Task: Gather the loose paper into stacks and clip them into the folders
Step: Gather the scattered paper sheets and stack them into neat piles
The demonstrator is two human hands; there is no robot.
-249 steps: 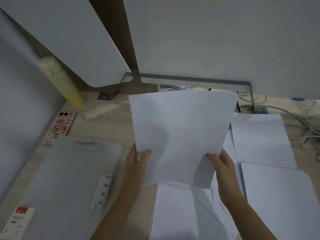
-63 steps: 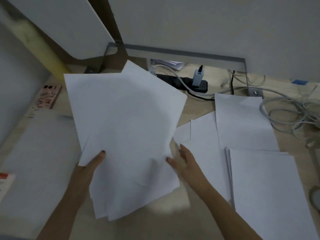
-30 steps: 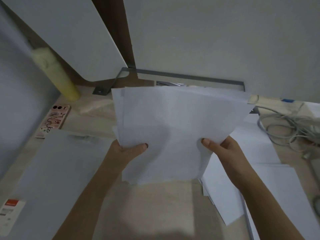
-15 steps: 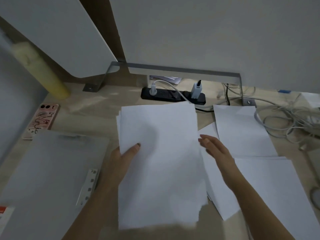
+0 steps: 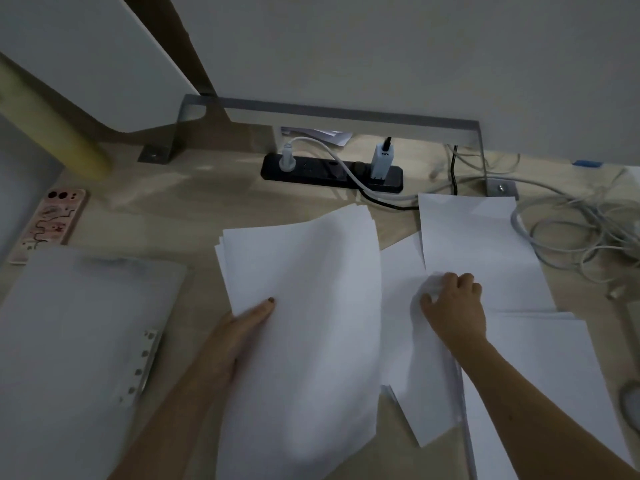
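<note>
Stack of white paper lay in the middle of the desk, running down toward the front edge. Its top sheets were bowed up and its far edges fanned, not squared. Left hand clamped the stack's left edge, thumb on top; the fingers underneath were hidden. Right hand, apart from the left, was curled on a loose sheet just right of the stack, fingertips bunching the paper, which looked like a pinch. That sheet lay skewed, its near corner pointing at the front edge. Second sheet lay beyond the right hand, toward the back edge. Pile sat at the front right corner, with the right forearm crossing over it. Folder lay along the left edge with its clip strip on the right side; no paper could be seen clipped in it.

Likely step: picking up the loose sheet to add it to the stack. To do it well:
- Lift by the corner without creasing.
- Lay it flat on top.
- Hold the left thumb firm so the fan does not spread.
- Tap the edges square on the desk before clipping.

Clipping was not yet begun, and several sheets were left to gather.

Phone lay at the left edge behind the folder. Yellow bottle stood at the back left corner, power strip lay at the back edge, and cables lay tangled toward the back right.
</note>
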